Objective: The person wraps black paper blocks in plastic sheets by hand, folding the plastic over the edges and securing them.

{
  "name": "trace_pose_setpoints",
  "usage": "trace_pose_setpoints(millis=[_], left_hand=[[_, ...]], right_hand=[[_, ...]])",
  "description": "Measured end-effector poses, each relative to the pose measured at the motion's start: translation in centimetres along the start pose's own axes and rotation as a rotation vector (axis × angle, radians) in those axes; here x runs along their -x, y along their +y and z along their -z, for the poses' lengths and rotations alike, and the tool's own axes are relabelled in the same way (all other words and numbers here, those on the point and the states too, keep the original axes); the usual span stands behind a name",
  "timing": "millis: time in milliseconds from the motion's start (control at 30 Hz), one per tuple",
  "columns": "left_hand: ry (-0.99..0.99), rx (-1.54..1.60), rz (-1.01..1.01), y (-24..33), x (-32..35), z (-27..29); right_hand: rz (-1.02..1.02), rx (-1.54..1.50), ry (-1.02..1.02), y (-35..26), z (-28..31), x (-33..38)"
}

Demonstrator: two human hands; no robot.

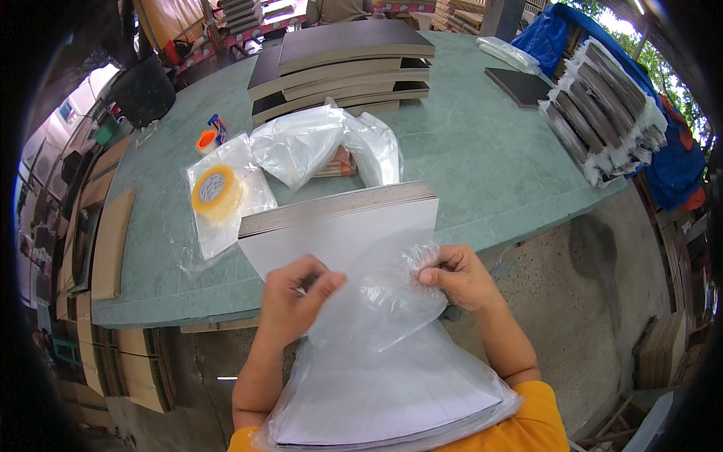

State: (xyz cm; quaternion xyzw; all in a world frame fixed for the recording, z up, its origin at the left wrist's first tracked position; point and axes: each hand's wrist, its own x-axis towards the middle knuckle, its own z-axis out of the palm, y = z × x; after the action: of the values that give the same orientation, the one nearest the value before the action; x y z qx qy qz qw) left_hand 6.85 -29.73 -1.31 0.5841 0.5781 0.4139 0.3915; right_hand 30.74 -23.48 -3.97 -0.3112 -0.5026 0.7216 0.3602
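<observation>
One broad green desk (489, 166) fills the middle of the scene. At its far side rises a tall stack of dark-topped boards (343, 71); at the far right stands a bundle of dark panels in torn white wrapping (606, 113). On the near side, against the person's orange shirt (542, 418), lies a large clear plastic bag (376, 358) with white sheets showing through its lower end. A block of thin white boards (339, 226) sits just beyond its bunched upper part. Crumpled clear plastic (297, 143) lies farther off. The right hand (461, 279) has its fingers pinched on the bag's gathered film; the left hand (295, 292) has curled fingers at its left side, and whether they grip film I cannot tell. Left of the white boards is a round yellow tape roll (216, 192), with a smaller orange-and-white roll (205, 142) beyond it.
</observation>
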Motion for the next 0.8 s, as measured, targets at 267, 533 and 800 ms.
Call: trace_pose_setpoints(millis=[267,533,800], left_hand=[[0.144,-0.172,-0.205,-5.1,1.4,1.7],[0.201,-0.206,-0.609,3.8,3.9,-0.6],[-0.179,-0.005,-0.280,3.2,2.8,-1.3]], right_hand=[[0.093,-0.610,-0.046,1.1,-0.5,-0.2],[0.437,0.188,-0.189,-2.6,-5.4,0.0],[0.246,0.131,-0.163,-2.0,-3.1,-0.2]])
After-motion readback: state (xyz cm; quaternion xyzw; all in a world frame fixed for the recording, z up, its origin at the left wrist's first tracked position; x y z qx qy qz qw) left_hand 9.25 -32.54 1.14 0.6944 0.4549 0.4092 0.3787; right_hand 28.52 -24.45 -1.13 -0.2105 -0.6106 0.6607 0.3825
